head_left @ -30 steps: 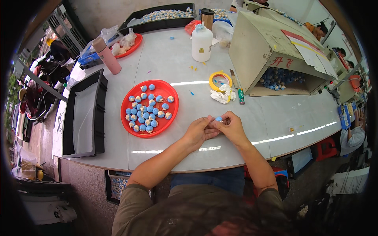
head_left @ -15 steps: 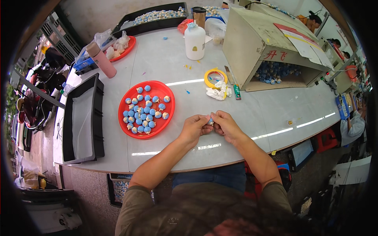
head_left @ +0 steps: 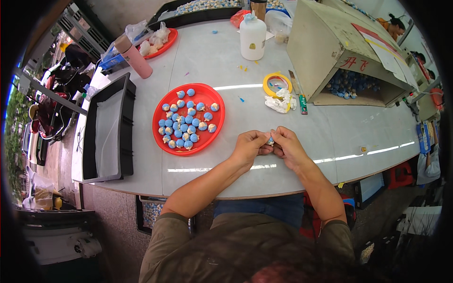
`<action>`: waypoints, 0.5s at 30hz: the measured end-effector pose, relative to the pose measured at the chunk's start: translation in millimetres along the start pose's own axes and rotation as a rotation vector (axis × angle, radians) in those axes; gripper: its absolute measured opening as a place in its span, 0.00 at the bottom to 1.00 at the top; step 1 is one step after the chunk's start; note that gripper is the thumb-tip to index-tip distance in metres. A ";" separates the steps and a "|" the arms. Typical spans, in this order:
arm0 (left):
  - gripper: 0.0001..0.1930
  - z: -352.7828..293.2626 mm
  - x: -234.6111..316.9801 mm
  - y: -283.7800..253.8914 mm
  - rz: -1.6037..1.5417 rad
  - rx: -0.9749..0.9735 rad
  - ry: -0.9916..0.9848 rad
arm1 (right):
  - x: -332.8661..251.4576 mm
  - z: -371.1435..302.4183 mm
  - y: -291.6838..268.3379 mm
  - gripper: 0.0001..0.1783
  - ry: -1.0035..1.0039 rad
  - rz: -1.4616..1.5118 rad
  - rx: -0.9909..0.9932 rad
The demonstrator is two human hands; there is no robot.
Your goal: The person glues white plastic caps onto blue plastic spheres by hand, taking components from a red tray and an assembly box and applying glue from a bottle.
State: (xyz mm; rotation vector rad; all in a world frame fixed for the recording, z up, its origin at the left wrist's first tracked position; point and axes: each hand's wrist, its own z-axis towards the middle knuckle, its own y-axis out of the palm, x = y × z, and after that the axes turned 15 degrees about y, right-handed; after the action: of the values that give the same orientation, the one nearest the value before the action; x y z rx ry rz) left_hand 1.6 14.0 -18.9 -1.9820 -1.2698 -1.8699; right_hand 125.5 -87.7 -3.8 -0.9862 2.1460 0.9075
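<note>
Above the table in front of me, my left hand (head_left: 250, 148) and my right hand (head_left: 291, 147) meet at the fingertips. Between them is a small blue and cream ball-shaped piece (head_left: 270, 141), pinched by both hands and mostly covered by the fingers. Both hands are closed. To their left lies a round red plate (head_left: 204, 89) holding several similar blue and cream balls (head_left: 182, 127), some with cream-coloured bits sticking out. What the fingers do to the piece is too small to make out.
A black tray (head_left: 125, 137) and a pink bottle (head_left: 137, 61) stand left. Beyond my hands are yellow tape (head_left: 269, 88), crumpled white tissue (head_left: 279, 104), a green-handled cutter (head_left: 303, 104) and a white bottle (head_left: 252, 41). A beige box (head_left: 315, 45) at right holds blue pieces (head_left: 351, 84).
The view has shifted, so the table's things appear further right and higher. My hands stay together on the small piece, a little nearer to me over the table, with the fingers slightly rearranged.
</note>
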 end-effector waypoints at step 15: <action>0.10 2.3 -1.8 -2.6 0.013 -0.039 0.045 | -0.5 2.5 -2.7 0.16 0.001 -0.006 -0.001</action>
State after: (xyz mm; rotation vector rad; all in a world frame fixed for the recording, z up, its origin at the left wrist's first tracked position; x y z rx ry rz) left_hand 1.9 16.2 -22.2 -1.9511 -1.2145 -1.9363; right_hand 128.5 -86.9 -5.7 -0.9936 2.1429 0.9048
